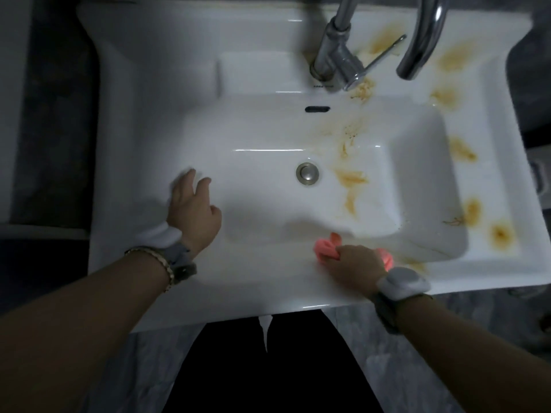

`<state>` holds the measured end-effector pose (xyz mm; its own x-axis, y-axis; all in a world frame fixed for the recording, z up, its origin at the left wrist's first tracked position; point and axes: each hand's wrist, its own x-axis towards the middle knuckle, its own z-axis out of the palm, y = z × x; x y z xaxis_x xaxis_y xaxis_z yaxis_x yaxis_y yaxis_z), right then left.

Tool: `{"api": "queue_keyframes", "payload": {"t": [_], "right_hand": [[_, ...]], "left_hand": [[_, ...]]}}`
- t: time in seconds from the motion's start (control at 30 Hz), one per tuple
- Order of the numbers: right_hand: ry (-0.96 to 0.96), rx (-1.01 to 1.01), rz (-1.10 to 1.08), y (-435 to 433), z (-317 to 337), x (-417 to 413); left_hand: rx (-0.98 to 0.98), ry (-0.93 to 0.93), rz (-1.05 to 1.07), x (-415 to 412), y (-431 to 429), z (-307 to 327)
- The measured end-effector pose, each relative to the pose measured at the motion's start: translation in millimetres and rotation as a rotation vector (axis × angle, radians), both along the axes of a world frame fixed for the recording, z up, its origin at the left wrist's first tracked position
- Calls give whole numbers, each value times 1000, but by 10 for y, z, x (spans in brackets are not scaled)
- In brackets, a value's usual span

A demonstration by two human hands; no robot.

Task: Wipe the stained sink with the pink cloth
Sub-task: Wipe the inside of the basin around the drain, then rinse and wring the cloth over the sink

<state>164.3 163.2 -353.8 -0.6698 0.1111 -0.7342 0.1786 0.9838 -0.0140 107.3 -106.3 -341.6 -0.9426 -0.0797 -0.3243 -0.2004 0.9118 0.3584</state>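
A white sink fills the view, seen from above. Yellow-brown stains streak the right half of its basin, and more stains dot the right rim and the ledge near the tap. My right hand presses a bunched pink cloth on the front rim, right of centre. My left hand rests with fingers spread on the basin's left inner slope, holding nothing.
A chrome tap with a thin lever stands at the back, its curved spout hanging over the right ledge. The drain plug sits mid-basin, an overflow slot behind it. Grey tiled floor lies below the front edge.
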Motion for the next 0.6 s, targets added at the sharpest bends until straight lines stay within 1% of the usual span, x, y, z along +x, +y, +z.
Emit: {"api": "queue_keyframes", "payload": {"t": [0.07, 0.13, 0.17, 0.2, 0.23, 0.27, 0.33, 0.43, 0.47, 0.53, 0.57, 0.6], "right_hand": [[138, 64, 58, -213, 56, 131], [273, 109, 185, -506, 139, 274], [323, 104, 203, -641, 209, 318], [339, 43, 165, -729, 225, 349], [319, -82, 43, -771, 235, 329], [259, -238, -134, -790, 257, 259], [55, -564, -489, -745, 312, 35], [98, -862, -852, -513, 512, -320], [90, -1038, -995, -445, 576, -411], [7, -1438, -1258, -241, 718, -581], [-35, -1587, -1326, -130, 809, -657], [-58, -1668, -1360, -24, 873, -707]], "left_hand": [[31, -72, 1, -56, 23, 32], [89, -133, 13, -111, 71, 79], [131, -162, 16, -130, 108, 110], [175, -184, 6, -136, 148, 145], [215, -201, -9, -131, 194, 187], [247, -210, -23, -130, 247, 229], [321, -223, -18, -131, 337, 282], [465, -202, 62, -229, 557, 443], [543, -223, 120, -261, 642, 518], [725, -348, 217, -314, 838, 692], [808, -444, 229, -330, 936, 771], [885, -547, 222, -330, 1024, 834]]}}
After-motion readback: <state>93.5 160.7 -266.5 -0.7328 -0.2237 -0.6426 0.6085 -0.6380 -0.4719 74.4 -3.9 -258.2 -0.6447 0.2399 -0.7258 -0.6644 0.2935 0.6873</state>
